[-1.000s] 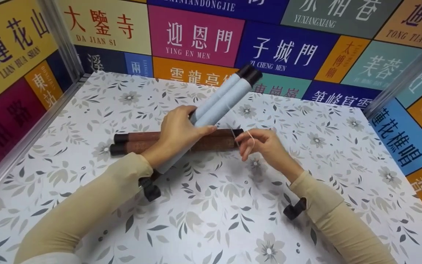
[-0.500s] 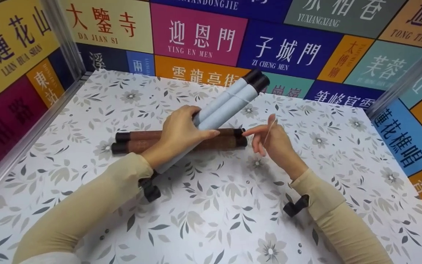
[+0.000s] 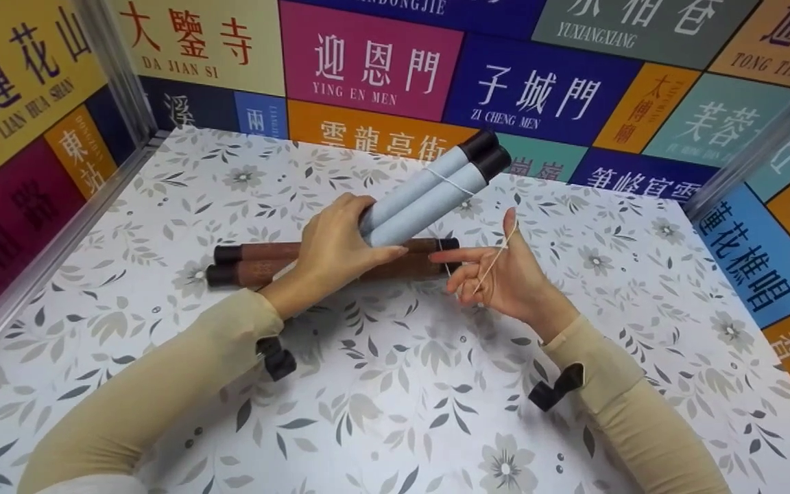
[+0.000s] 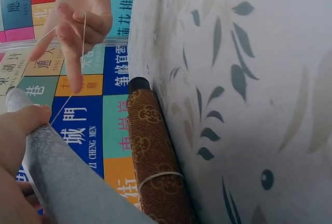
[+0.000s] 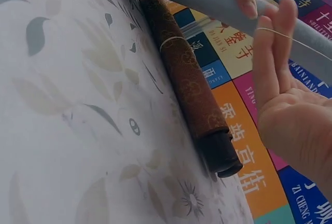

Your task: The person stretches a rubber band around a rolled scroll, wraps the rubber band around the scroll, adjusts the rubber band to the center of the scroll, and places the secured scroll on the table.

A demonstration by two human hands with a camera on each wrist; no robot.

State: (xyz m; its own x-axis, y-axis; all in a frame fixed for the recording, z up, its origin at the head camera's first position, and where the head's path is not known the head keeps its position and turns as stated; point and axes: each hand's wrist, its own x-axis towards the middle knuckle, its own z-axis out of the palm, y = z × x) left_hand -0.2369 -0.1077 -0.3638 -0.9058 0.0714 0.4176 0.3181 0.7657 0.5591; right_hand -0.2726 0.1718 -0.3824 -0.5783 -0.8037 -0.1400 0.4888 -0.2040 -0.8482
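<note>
In the head view my left hand (image 3: 333, 240) grips a pale blue double-rolled scroll (image 3: 422, 199) with dark end caps, tilted up to the right. A thin white elastic band (image 3: 451, 182) crosses the two rolls near their upper end. The right hand (image 3: 505, 281) has white band strands stretched between its raised thumb and curled lower fingers; its index finger points left. In the left wrist view, strands of the band (image 4: 84, 35) run over the right hand's fingers (image 4: 72, 63) towards the blue scroll. A brown patterned double scroll (image 3: 395, 264) lies on the table behind the left hand.
The brown scroll carries its own pale band (image 5: 172, 40) around it. A white tabletop (image 3: 381, 412) with grey leaf prints lies under everything. Colourful sign panels (image 3: 371, 62) stand at the back and sides, with metal posts (image 3: 117, 65) at the corners.
The right hand has turned, spreading its thumb upwards and stretching the band. The band strand now lies across the blue scroll's upper part. The scroll has tipped slightly right in the left hand.
</note>
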